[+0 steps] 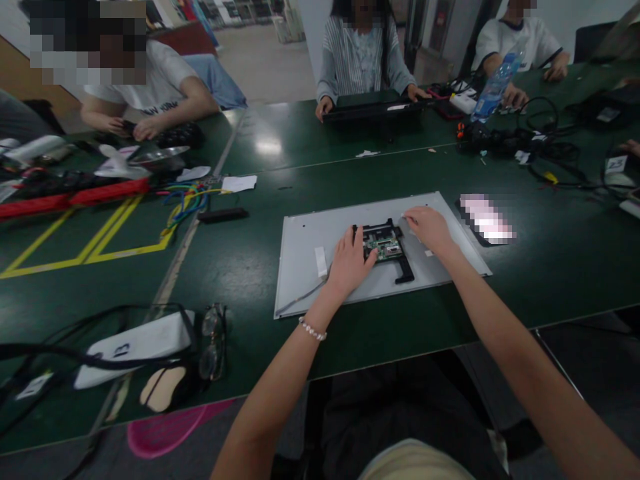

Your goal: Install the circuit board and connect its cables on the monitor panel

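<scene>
A flat light-grey panel (305, 273) lies on the green table in front of me. On its middle sits a black plastic frame (405, 269) around a green circuit board (389, 249). My left hand (349, 262) rests over the left side of the frame, fingers stretched out and thumb near the board. To the right of the frame, above the panel, my right hand (429, 229) has its fingertips pinched; a tiny whitish bit shows there, too small to name. A white strip (321, 262) and a thin cable (300, 297) lie on the panel's left part.
A phone (485, 219) lies right of the panel. Left are glasses (213, 341), a white power strip (135, 348), a black bar (223, 215) and coloured wires (187, 203). A bottle (496, 87) stands at the back right. Three other people sit across the table.
</scene>
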`<state>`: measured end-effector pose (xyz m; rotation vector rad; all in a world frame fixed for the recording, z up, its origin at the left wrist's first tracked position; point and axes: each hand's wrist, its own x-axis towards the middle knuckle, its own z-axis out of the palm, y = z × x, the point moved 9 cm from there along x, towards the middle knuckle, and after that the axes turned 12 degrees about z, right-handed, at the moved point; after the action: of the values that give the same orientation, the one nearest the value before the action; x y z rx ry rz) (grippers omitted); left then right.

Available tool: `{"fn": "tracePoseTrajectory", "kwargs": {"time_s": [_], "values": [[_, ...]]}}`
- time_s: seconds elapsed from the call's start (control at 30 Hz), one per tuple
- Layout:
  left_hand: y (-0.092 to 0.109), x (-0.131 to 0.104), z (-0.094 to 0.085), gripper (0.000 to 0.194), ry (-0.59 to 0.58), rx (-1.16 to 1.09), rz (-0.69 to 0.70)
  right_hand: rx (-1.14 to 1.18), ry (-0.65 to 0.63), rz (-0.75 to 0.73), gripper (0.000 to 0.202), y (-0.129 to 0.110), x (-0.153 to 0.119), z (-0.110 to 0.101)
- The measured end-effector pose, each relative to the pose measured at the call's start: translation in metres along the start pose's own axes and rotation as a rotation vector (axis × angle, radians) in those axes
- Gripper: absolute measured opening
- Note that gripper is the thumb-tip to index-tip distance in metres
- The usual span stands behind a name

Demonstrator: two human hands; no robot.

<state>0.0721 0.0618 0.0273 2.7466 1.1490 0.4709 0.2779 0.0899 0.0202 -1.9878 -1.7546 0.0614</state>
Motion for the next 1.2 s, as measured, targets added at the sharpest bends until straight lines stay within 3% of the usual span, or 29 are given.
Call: {"fn": "tracePoseTrajectory", "kwargs": {"time_s": [0.33, 0.6, 0.83, 1.2], "values": [[0.001, 0.0, 0.0, 0.063, 0.002, 0.012, 0.0, 0.138, 0.072, -0.046, 0.029, -0.022, 0.001, -0.009], [0.0, 0.0, 0.003, 0.063, -0.002, 0.035, -0.001, 0.202, -0.033, -0.156, 0.026, -0.066, 0.003, 0.006], [0.0, 0.0, 0.004, 0.063, 0.0, 0.035, 0.008, 0.131, -0.145, -0.171, 0.023, -0.073, 0.005, 0.019], [-0.001, 0.0, 0.004, 0.064, 0.007, 0.003, 0.012, 0.173, -0.158, -0.198, 0.026, -0.072, 0.002, 0.019]]}}
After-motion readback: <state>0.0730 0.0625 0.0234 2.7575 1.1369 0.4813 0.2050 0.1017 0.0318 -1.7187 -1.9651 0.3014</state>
